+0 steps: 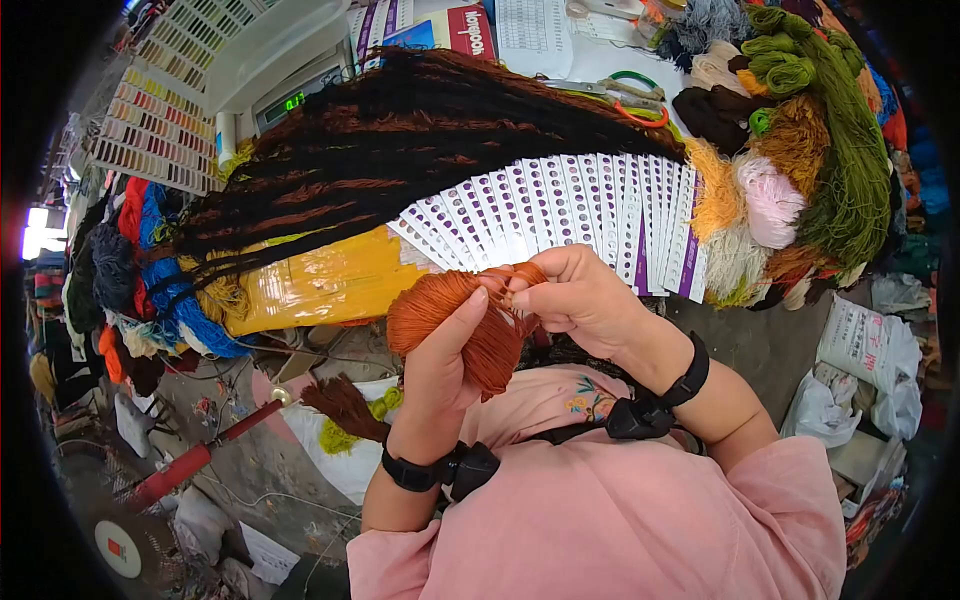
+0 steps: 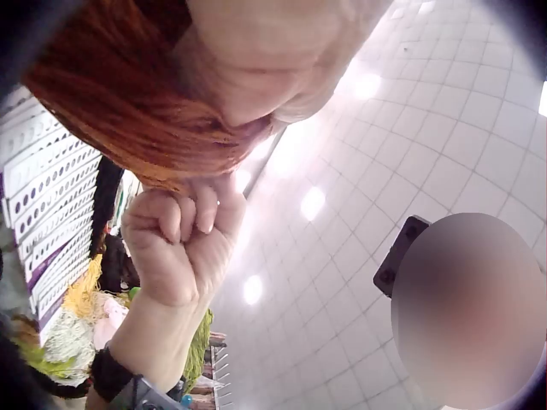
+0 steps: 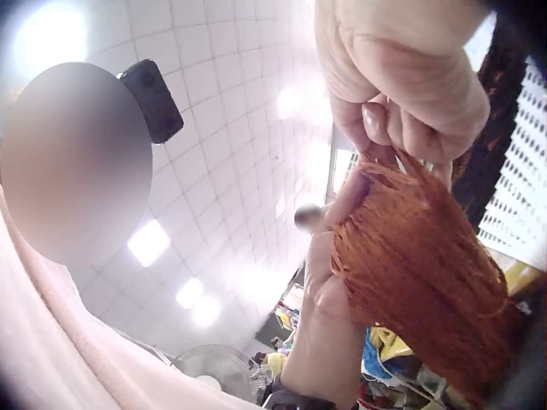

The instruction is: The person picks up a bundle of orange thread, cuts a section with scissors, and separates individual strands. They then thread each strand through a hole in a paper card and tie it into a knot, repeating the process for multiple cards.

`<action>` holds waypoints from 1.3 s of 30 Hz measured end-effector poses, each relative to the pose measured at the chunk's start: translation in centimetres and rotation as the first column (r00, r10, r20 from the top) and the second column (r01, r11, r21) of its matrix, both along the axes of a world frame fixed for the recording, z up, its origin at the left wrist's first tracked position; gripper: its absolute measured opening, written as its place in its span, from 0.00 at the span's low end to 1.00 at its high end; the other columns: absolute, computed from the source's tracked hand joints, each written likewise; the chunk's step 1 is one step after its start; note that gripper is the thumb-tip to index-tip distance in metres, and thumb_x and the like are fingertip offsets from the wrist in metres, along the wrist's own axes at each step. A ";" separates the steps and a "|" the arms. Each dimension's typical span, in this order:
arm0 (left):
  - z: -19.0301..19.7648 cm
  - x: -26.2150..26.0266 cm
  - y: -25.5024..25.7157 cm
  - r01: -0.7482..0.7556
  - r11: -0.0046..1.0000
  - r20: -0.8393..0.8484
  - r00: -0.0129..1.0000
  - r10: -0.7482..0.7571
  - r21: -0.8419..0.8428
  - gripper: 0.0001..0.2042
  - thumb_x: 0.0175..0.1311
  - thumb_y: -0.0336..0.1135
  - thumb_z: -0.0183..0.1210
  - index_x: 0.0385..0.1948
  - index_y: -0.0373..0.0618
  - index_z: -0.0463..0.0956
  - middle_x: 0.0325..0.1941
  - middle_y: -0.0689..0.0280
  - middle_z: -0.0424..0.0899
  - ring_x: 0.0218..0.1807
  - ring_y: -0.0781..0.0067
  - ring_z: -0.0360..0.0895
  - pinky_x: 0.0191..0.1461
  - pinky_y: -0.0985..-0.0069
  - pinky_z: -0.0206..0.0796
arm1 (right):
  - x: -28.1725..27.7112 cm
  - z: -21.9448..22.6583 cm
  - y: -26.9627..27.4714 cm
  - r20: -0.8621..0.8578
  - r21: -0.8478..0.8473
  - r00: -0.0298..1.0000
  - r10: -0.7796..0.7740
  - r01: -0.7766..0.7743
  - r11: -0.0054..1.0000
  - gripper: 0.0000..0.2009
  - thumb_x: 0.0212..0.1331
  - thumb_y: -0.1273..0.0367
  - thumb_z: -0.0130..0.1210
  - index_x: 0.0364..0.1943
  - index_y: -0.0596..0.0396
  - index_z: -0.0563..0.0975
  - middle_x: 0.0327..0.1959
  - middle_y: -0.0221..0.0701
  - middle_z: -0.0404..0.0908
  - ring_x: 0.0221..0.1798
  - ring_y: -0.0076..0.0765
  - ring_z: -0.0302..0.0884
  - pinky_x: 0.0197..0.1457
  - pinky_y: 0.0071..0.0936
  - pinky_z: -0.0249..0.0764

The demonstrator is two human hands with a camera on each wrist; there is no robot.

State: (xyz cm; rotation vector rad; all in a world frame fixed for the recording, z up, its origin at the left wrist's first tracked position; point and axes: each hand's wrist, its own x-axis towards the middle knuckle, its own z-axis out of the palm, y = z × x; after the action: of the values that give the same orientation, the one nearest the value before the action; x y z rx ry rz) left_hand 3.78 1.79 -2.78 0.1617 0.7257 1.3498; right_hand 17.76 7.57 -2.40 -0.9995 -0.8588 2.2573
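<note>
A thick bundle of rust-orange yarn [image 1: 450,322] is held up in front of the chest. The left hand [image 1: 446,352] grips it from below and the side, thumb along its upper part. At the bundle's upper right end, the right hand [image 1: 580,300] pinches strands between curled fingers. In the left wrist view the right hand [image 2: 182,239] touches the end of the orange yarn [image 2: 145,111]. The right wrist view has the right hand [image 3: 410,85] above the yarn [image 3: 419,265], with the left hand [image 3: 329,290] behind it.
Long black and brown yarn [image 1: 400,140] lies across the table over fanned punched cards [image 1: 530,205] and a yellow packet [image 1: 325,280]. A scale [image 1: 300,98] stands at the back left, scissors [image 1: 635,92] at the back. Colored skeins [image 1: 770,195] pile up right; a fan [image 1: 135,540] is lower left.
</note>
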 end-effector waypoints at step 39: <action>-0.5 -0.2 -0.2 0.051 0.999 0.049 0.998 -0.050 -0.009 0.11 0.56 0.28 0.47 0.39 0.35 0.69 0.41 0.58 0.73 0.43 0.70 0.71 0.45 0.73 0.65 | 0.4 0.3 -0.1 0.107 0.034 0.992 0.063 -0.067 0.997 0.05 0.44 0.75 0.54 0.26 0.63 0.76 0.20 0.29 0.75 0.17 0.16 0.66 0.18 0.10 0.56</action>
State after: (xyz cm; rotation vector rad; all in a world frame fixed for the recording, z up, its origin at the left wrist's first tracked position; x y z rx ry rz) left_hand 3.63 1.63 -3.27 0.1370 0.6832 1.2974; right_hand 18.15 7.47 -2.12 -1.0964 -0.9885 2.2504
